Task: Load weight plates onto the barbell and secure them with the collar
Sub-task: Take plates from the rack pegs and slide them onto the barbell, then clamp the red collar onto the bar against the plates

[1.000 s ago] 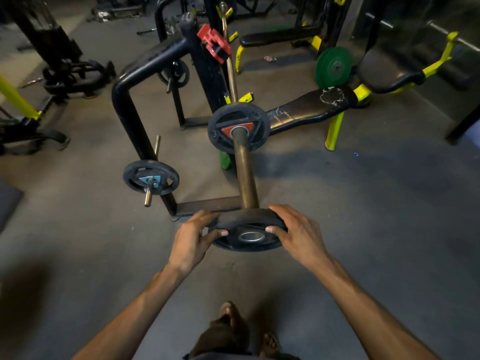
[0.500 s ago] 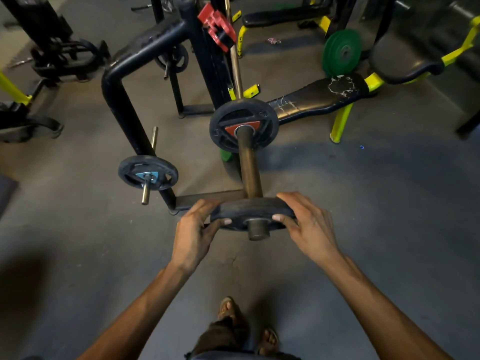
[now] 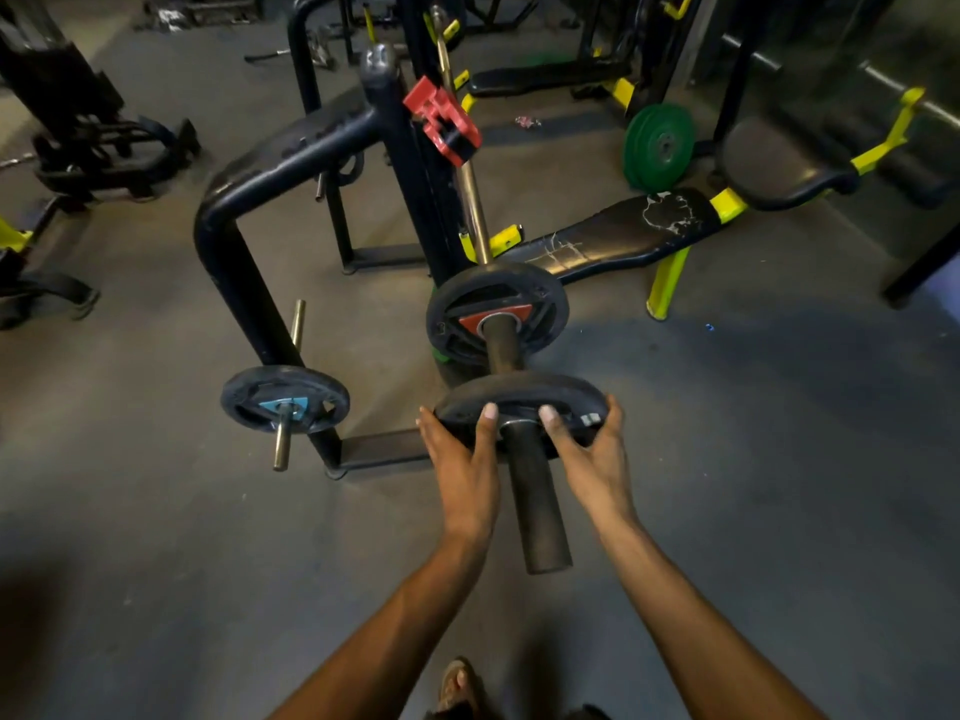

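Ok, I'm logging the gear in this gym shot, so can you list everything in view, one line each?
Barbell sleeve: one, dark metal, centre, pointing at the camera.
Small plate: one, black, on the sleeve, held by both hands.
Red-marked plate: one, black, further up the sleeve, apart from the small plate.
Collar: one, red, up on the bar near the rack.
Blue-marked plate: one, black, on a storage peg, left.
Rack frame: one, black, left of centre.
Green plates: apparently two, leaning upright, upper right.
Bench: one, black cracked pad, yellow legs, right.
Floor: grey.
Left hand: on the small plate's left rim.
Right hand: on its right rim.
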